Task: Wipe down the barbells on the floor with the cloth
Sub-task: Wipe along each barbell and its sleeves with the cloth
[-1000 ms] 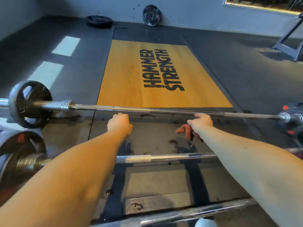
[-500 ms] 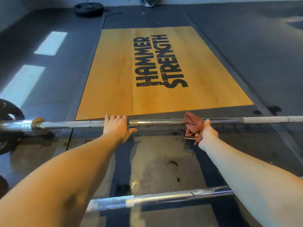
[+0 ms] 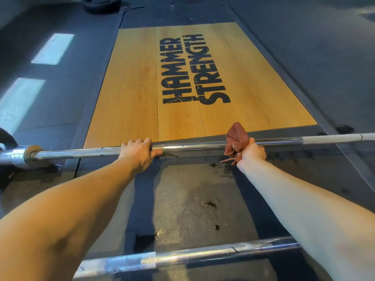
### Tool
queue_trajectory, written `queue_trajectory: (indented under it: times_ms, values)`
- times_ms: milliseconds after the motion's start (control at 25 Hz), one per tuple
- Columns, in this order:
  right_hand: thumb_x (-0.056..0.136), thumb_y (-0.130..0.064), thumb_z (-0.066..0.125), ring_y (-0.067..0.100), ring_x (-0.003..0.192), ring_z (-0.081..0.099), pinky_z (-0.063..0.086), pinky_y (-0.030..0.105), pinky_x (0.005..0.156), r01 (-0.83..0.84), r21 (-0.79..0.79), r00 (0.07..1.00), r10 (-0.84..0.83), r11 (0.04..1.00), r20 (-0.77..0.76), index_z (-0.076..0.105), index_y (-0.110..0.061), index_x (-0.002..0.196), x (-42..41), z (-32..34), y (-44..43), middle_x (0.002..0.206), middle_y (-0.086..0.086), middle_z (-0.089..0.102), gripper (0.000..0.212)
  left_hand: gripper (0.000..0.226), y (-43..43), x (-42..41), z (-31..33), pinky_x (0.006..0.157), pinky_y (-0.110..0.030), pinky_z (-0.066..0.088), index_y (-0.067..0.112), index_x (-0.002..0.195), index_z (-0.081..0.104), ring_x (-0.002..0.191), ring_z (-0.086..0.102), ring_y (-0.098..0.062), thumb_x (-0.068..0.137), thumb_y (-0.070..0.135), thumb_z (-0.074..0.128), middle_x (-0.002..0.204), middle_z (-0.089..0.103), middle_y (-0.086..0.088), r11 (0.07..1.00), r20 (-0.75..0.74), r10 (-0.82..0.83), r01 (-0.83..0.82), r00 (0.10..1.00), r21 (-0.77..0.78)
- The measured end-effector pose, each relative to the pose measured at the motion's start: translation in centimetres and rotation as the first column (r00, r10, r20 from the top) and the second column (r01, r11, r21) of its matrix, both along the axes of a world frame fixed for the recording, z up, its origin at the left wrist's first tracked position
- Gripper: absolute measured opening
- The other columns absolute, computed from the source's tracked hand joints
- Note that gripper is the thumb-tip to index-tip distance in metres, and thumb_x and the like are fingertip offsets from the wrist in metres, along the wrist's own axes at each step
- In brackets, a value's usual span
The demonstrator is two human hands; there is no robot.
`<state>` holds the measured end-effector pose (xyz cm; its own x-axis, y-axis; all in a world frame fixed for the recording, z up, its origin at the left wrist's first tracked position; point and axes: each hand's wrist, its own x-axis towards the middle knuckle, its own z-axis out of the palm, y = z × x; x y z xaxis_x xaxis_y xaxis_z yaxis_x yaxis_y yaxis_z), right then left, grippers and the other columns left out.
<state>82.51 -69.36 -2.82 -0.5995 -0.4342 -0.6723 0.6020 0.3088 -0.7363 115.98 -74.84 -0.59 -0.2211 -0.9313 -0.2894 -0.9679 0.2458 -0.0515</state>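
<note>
A long steel barbell (image 3: 194,146) lies across the floor at the near edge of the wooden platform. My left hand (image 3: 138,153) grips its shaft left of centre, fingers over the top and thumb underneath. My right hand (image 3: 251,154) holds a reddish-brown cloth (image 3: 236,139) bunched against the shaft right of centre, with the cloth rising above the bar. A second barbell (image 3: 182,257) lies nearer to me, partly hidden by both forearms.
The wooden platform (image 3: 134,94) with black lettering stretches ahead. A black weight plate (image 3: 101,5) lies at the far left on the dark rubber floor. The far barbell's sleeve and collar (image 3: 22,157) sit at the left edge. Dark scuffs mark the mat between the bars.
The view has tipped down and closed in on the far barbell. My left hand has wrapped round the shaft. My right hand has brought the cloth up onto the bar.
</note>
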Motion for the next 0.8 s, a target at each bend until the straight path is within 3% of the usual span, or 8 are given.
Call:
queue_trajectory:
  times_ms: [120, 280, 480, 600, 720, 800]
  values:
    - [0.104, -0.027, 0.055, 0.029, 0.048, 0.069, 0.057, 0.039, 0.048, -0.002, -0.038, 1.0, 0.003, 0.999, 0.027, 0.053, -0.012, 0.127, -0.9, -0.1, -1.8, 0.097, 0.017, 0.071, 0.027, 0.061, -1.0, -0.1, -1.1, 0.104, -0.053, 0.038, 0.021, 0.122, 0.048, 0.116, 0.052, -0.034, 0.098, 0.07, 0.019, 0.123, 0.059, -0.01, 0.999, -0.014, 0.013, -0.014, 1.0, -0.048]
    - [0.102, -0.022, 0.06, 0.031, 0.053, 0.071, 0.058, 0.042, 0.05, -0.038, -0.06, 0.999, 0.038, 0.997, 0.006, 0.057, -0.01, 0.121, -1.7, -0.9, -5.6, 0.098, 0.018, 0.073, 0.023, 0.063, -3.2, -0.1, -2.2, 0.111, -0.054, 0.028, 0.022, 0.125, 0.049, 0.122, 0.047, -0.034, 0.099, 0.068, 0.016, 0.128, 0.056, -0.009, 0.993, -0.042, 0.084, -0.087, 0.996, -0.084]
    - [0.096, -0.036, 0.068, 0.027, 0.079, 0.077, 0.057, 0.034, 0.052, -0.232, -0.073, 0.97, 0.236, 0.97, 0.062, 0.066, -0.012, 0.118, -3.1, -1.6, -11.2, 0.098, 0.01, 0.079, 0.032, 0.061, -6.3, 0.2, -3.2, 0.115, -0.052, 0.022, 0.025, 0.124, 0.057, 0.121, 0.042, -0.031, 0.099, 0.066, 0.02, 0.126, 0.052, -0.002, 0.986, -0.179, 0.094, -0.117, 0.979, -0.122]
    - [0.1, -0.04, 0.063, 0.024, 0.091, 0.077, 0.06, 0.032, 0.069, -0.266, -0.097, 0.957, 0.275, 0.959, 0.094, 0.063, -0.019, 0.121, -3.6, -2.2, -13.8, 0.111, 0.007, 0.077, 0.031, 0.057, -7.7, 0.5, -3.8, 0.115, -0.051, 0.019, 0.026, 0.118, 0.063, 0.122, 0.039, -0.027, 0.1, 0.064, 0.024, 0.124, 0.051, 0.003, 0.975, -0.244, 0.058, -0.107, 0.968, -0.193]
    - [0.096, -0.043, 0.068, 0.017, 0.094, 0.075, 0.057, 0.031, 0.06, -0.34, -0.086, 0.934, 0.347, 0.936, 0.08, 0.061, -0.023, 0.129, -4.3, -2.9, -16.2, 0.122, 0.004, 0.073, 0.039, 0.055, -9.9, 0.6, -3.7, 0.116, -0.05, 0.018, 0.027, 0.116, 0.063, 0.128, 0.035, -0.024, 0.101, 0.065, 0.026, 0.126, 0.05, 0.005, 0.978, -0.248, 0.052, -0.1, 0.967, -0.185]
    - [0.095, -0.045, 0.069, 0.013, 0.081, 0.072, 0.052, 0.028, 0.052, -0.366, -0.124, 0.92, 0.379, 0.922, 0.099, 0.06, -0.022, 0.132, -4.1, -2.9, -17.3, 0.112, 0.001, 0.072, 0.045, 0.055, -11.8, 0.9, -3.5, 0.114, -0.049, 0.021, 0.028, 0.117, 0.062, 0.127, 0.035, -0.024, 0.101, 0.066, 0.026, 0.124, 0.051, 0.004, 0.979, -0.242, 0.064, -0.108, 0.968, -0.174]
